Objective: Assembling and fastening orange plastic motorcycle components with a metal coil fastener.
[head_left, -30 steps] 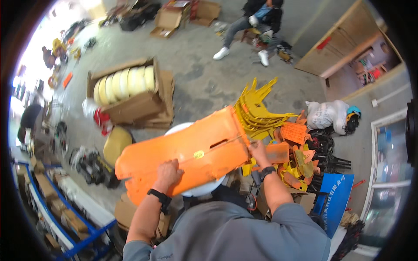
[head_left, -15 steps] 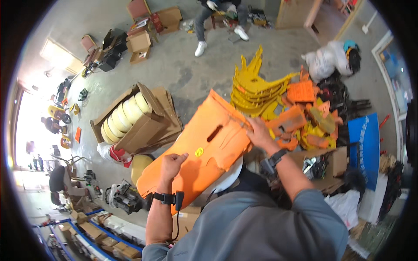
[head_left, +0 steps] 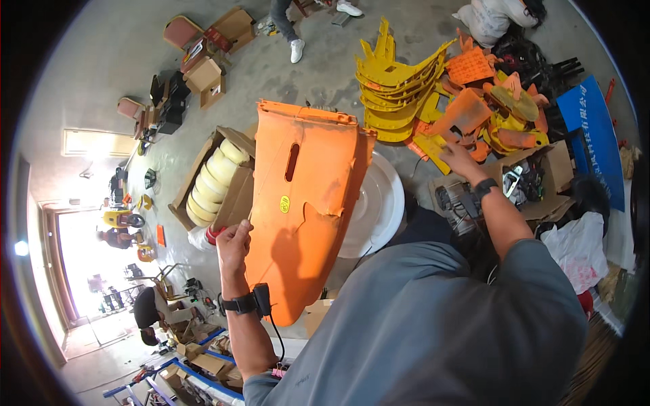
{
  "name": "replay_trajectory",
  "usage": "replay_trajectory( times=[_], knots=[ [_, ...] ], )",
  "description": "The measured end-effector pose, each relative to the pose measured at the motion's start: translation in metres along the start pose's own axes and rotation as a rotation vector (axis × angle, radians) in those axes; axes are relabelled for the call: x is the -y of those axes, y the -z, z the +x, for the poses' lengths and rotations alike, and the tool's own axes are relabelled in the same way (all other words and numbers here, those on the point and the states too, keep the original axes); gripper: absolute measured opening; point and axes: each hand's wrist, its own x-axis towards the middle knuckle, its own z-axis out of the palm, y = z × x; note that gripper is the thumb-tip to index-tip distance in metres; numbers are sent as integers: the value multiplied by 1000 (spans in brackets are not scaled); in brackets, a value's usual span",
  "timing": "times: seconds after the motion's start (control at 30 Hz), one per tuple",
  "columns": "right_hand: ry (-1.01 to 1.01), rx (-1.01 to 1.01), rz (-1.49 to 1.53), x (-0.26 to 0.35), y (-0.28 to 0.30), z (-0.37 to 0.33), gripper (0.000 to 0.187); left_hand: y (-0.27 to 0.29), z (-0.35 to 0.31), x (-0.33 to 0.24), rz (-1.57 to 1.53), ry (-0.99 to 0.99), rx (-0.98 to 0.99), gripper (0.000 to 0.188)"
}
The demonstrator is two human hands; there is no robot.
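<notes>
Orange plastic panel (head_left: 298, 203), long axis fore-and-aft, lies just right of nearer, clenched left hand (head_left: 235, 245); right hand (head_left: 463, 162) at yellow plastic piece (head_left: 428, 144), grip unclear.

Cream rolls (head_left: 215, 177) in open cardboard box (head_left: 235, 197); blue board (head_left: 598, 145) at right; white plastic bag (head_left: 575, 252) near it.

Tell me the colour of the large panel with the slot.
The large panel is orange; the head view shows it best.
</notes>
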Motion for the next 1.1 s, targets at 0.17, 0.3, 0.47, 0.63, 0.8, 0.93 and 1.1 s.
replay_trajectory(
  times=[0.17, 0.3, 0.47, 0.63, 0.8, 0.93, 1.1],
  knots=[
    [-266, 63, 257, -128, -46, -111, 29, 16, -11, 18, 18, 38, -112, 37],
    [-492, 185, 550, -147, -69, -200, 10, 29, -19, 30, -68, 54, -154, 37],
    [-542, 130, 541, -126, -80, -237, 10, 35, -32, 45, 89, 50, -88, 36],
    [-385, 30, 605, -123, -79, -231, 18, 46, -43, 48, 174, -27, 20, 41],
    [-286, 26, 493, -125, -65, -222, 18, 40, -55, 50, 139, 26, -35, 46],
    [-377, 54, 665, -143, -59, -227, 18, 26, -55, 39, 229, 76, -109, 48],
    [-527, 49, 803, -196, -60, -242, 11, 0, -56, 22, 290, 28, -173, 46]
  ],
)
